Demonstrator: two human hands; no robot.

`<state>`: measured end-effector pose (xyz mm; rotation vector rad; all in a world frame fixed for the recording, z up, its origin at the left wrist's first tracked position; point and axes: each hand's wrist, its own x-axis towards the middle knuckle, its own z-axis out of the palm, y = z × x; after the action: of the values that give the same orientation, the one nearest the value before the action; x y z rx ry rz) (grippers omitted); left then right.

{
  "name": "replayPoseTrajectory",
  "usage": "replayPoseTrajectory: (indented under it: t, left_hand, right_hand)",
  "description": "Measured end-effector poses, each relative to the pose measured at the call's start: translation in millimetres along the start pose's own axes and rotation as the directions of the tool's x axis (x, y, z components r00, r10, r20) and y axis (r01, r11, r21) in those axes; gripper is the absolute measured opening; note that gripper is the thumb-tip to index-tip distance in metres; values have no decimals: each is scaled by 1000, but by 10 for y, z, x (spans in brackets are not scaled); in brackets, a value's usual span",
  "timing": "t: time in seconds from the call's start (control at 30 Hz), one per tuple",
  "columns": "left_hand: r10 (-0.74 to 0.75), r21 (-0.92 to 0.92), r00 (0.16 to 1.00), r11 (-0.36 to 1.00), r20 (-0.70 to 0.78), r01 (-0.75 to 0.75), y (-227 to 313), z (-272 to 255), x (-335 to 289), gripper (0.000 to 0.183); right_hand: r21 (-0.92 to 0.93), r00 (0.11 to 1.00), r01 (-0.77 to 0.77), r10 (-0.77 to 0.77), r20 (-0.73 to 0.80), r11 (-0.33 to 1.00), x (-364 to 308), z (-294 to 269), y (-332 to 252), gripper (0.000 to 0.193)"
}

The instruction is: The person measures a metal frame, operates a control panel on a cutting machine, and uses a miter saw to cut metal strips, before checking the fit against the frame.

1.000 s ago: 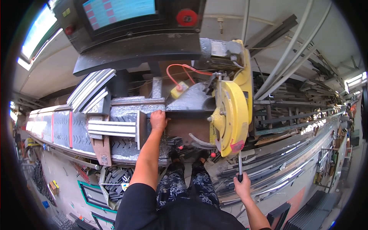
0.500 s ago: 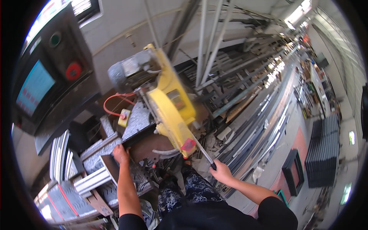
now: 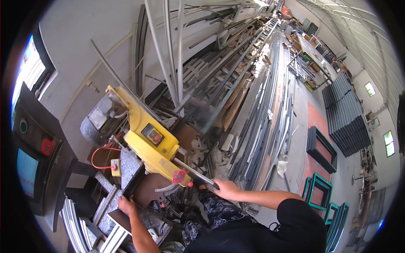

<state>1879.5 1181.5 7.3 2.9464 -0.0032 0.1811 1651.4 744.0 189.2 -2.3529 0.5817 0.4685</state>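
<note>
A yellow cut-off saw (image 3: 147, 139) with a grey motor (image 3: 99, 122) stands in front of me, to the left of the middle. My right hand (image 3: 228, 190) is closed around the black-gripped end of its metal lever handle (image 3: 194, 170). Beside the saw's base, my left hand (image 3: 127, 205) has its fingers curled at the edge of the grey worktable (image 3: 110, 201). What those fingers grip is partly hidden. Close to that wrist lies a pale metal profile (image 3: 114, 239) with a dark end face. The rusty-brown round bed (image 3: 152, 189) shows under the saw head.
A dark control panel (image 3: 44, 164) with a screen and red button stands at the left. Long metal profiles (image 3: 257, 143) cover the floor ahead. Stacked dark frames (image 3: 344, 116) and green-edged frames (image 3: 318, 189) stand at the right. An orange cable (image 3: 93, 158) runs to a small yellow box (image 3: 115, 167).
My view has swung to the right, so the saw and control panel sit further left and lower in the picture. Both hands keep their places, the right one still on the saw handle.
</note>
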Motion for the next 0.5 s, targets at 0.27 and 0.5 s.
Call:
replayPoseTrajectory:
  t: [0.27, 0.5]
  left_hand:
    - [-17, -23, 1000, 1000, 23, 17, 58, -79, 14, 39]
    - [-16, -9, 1000, 1000, 22, 16, 42, -57, 19, 39]
  right_hand:
    - [-8, 1000, 10, -9, 9, 1000, 67, 125, 91, 28]
    - [16, 999, 36, -35, -32, 999, 93, 183, 124, 27]
